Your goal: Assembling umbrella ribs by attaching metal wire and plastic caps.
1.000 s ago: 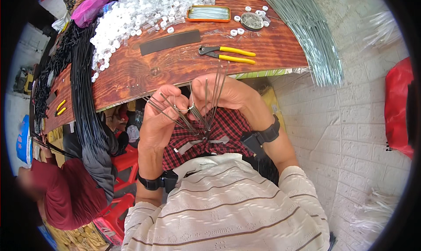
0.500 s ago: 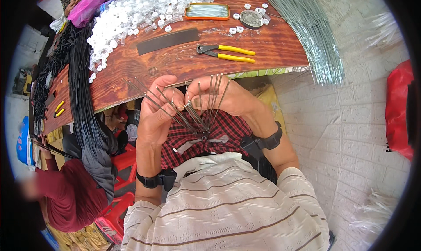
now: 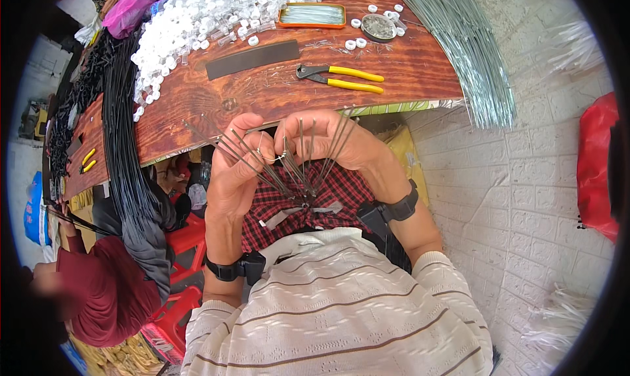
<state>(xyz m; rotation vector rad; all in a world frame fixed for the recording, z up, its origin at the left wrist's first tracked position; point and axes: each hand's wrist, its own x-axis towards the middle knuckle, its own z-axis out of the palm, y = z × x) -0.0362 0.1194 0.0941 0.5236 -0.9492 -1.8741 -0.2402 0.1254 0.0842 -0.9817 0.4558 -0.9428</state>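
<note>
Both my hands are raised over my lap, just short of the table's near edge. Between them, several thin dark metal ribs (image 3: 295,169) fan upward from a small dark hub (image 3: 306,202) above the checked cloth on my lap. My left hand (image 3: 230,162) is closed, its thumb and index finger pinching a thin light wire (image 3: 271,156) near the left ribs. The fingers of my right hand (image 3: 344,139) are bent closed around the ribs on the right, with the wire's other end by the fingertips. My fingers partly hide what they grip.
On the wooden table (image 3: 197,103) lie yellow-handled pliers (image 3: 357,72), a dark flat bar (image 3: 252,59), an orange-rimmed tray (image 3: 344,16) of thin wires, a round tin (image 3: 378,28), white-capped pieces (image 3: 184,34) and a bundle of silvery rods (image 3: 462,57). A person (image 3: 111,294) sits at left.
My right hand has turned slightly, and its fingertips have drawn a little away from the left hand's. The ribs on the right lean further right. My left hand stays nearly still.
</note>
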